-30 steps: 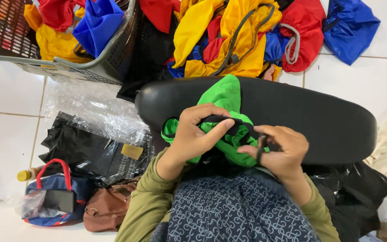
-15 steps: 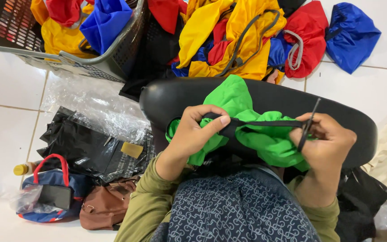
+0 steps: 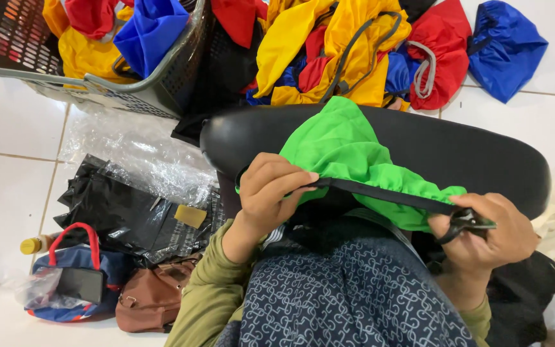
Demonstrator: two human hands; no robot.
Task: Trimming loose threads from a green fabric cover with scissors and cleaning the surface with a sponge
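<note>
Across the black padded board [image 3: 483, 164] on the person's lap lies the green drawstring bag [image 3: 348, 151], its gathered mouth turned toward the body and its closed end at the board's far edge. The left hand [image 3: 271, 193] is closed on the left end of the mouth hem, thumb and fingers pinching fabric and black cord [image 3: 380, 191] together. The right hand [image 3: 489, 234], at the board's near right corner, grips the cord end with a small black threading tool [image 3: 467, 222]. For a clean pull, the left pinch should likely hold firm while the right hand draws in line with the hem, so the fabric slides without bunching.

Compared with half a second earlier, the right hand has dropped lower and the cord runs longer and tauter between the hands; the bag's gathers have spread out. Beyond the far edge sit a grey basket [image 3: 162, 83] and a heap of coloured bags [image 3: 354, 51].
</note>
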